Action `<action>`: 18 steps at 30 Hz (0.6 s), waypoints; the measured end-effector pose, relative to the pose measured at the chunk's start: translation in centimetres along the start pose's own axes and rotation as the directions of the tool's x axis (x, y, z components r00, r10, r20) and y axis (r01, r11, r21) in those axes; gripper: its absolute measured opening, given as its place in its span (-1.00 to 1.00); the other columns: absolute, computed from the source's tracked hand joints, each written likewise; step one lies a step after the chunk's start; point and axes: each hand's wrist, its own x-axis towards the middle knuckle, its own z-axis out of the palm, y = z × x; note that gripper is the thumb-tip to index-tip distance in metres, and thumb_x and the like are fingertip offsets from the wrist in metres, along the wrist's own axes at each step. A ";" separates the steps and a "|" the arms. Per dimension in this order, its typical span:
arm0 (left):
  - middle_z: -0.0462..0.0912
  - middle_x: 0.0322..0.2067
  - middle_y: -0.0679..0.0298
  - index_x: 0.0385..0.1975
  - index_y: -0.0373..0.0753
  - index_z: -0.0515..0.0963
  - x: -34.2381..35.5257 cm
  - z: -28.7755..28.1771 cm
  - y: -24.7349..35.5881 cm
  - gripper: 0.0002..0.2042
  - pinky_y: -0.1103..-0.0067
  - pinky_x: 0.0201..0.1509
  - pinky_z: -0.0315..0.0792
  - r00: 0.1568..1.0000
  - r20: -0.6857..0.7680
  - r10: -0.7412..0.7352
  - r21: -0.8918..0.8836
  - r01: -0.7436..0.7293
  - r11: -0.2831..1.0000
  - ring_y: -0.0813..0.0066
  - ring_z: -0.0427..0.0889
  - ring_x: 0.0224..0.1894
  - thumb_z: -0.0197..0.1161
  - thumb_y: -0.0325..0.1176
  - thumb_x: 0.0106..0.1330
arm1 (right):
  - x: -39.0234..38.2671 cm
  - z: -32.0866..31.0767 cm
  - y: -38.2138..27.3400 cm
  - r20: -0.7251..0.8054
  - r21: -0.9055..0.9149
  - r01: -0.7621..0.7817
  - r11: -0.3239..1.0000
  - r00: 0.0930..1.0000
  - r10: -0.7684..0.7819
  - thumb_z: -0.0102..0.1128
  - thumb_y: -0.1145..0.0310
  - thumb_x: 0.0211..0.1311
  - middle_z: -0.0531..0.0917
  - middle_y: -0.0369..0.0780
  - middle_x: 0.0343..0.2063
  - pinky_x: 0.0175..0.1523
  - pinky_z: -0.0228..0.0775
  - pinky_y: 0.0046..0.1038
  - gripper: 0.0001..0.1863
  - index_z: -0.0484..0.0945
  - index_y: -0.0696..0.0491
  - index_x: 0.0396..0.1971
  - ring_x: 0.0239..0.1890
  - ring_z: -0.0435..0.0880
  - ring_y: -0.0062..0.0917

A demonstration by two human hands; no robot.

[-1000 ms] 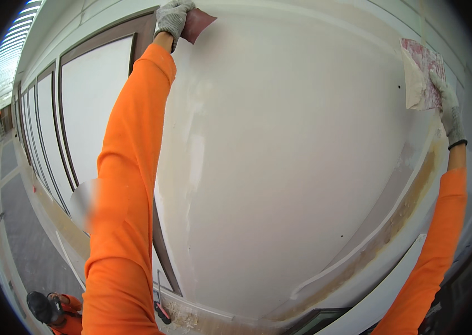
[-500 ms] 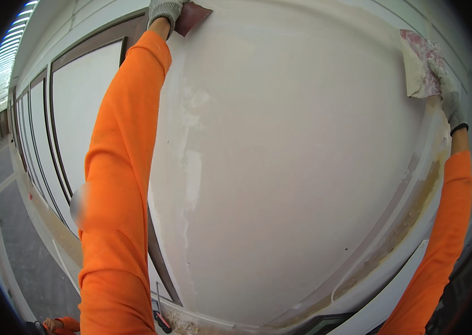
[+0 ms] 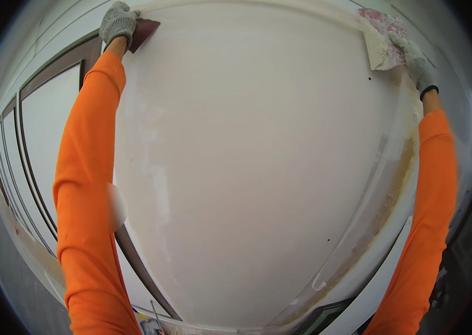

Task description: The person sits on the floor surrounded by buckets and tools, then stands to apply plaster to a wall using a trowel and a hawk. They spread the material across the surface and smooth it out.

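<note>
My left hand (image 3: 118, 25), in a grey knit glove, is raised at the upper left and closed on a dark red thin sheet (image 3: 145, 34). That sheet's pointed corner faces right against a pale wall panel (image 3: 247, 156). At the upper right, my gloved right hand (image 3: 416, 60) is closed on a bent sheet, mottled red and white (image 3: 382, 36), with a cream-coloured left part. It lies near the panel's upper right edge; whether it touches the wall I cannot tell. Both arms, in orange sleeves, reach up across the view.
Left of the panel, brown-framed white panels (image 3: 51, 106) recede beside a grey floor (image 3: 21, 279). A yellowish-brown strip (image 3: 395, 192) runs down the panel's right side. Low at the right is a dark-framed pane (image 3: 322, 318); small tools (image 3: 149, 325) stand at the bottom.
The view has turned to the right, so the wall and both hands sit further left. Another person's hand and orange sleeve at the lower left have gone out of view. Both sheets stay held.
</note>
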 end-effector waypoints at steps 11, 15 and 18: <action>0.70 0.08 0.21 0.06 0.09 0.68 0.0 -0.8 1.2 -0.68 0.21 0.22 0.54 0.967 0.168 0.190 0.209 -0.223 0.952 0.15 0.68 0.13 0.10 -0.07 0.44 | 0.5 0.4 1.6 0.038 0.259 -0.284 0.923 0.958 0.284 0.31 -0.17 0.27 0.61 -0.11 0.17 0.45 0.15 -0.39 -0.16 0.46 0.18 0.33 0.25 0.52 -0.41; 0.68 0.12 0.18 0.12 0.06 0.66 -1.3 -1.1 1.0 -0.66 0.20 0.26 0.52 0.960 0.165 0.225 0.256 -0.262 0.931 0.14 0.65 0.18 0.08 -0.12 0.45 | 1.5 0.0 3.1 -0.014 0.128 -0.276 0.953 0.960 0.280 0.28 -0.20 0.27 0.59 -0.09 0.19 0.47 0.12 -0.37 -0.11 0.40 0.18 0.38 0.29 0.49 -0.40; 0.64 0.19 0.20 0.22 0.08 0.59 -2.5 -1.3 1.5 -0.62 0.21 0.29 0.50 0.946 0.279 0.163 0.331 -0.254 0.909 0.16 0.61 0.24 0.04 -0.19 0.47 | 1.7 0.2 3.3 -0.019 0.076 -0.349 0.934 0.936 0.352 0.27 -0.18 0.29 0.60 -0.10 0.18 0.45 0.14 -0.40 -0.15 0.42 0.17 0.38 0.27 0.50 -0.44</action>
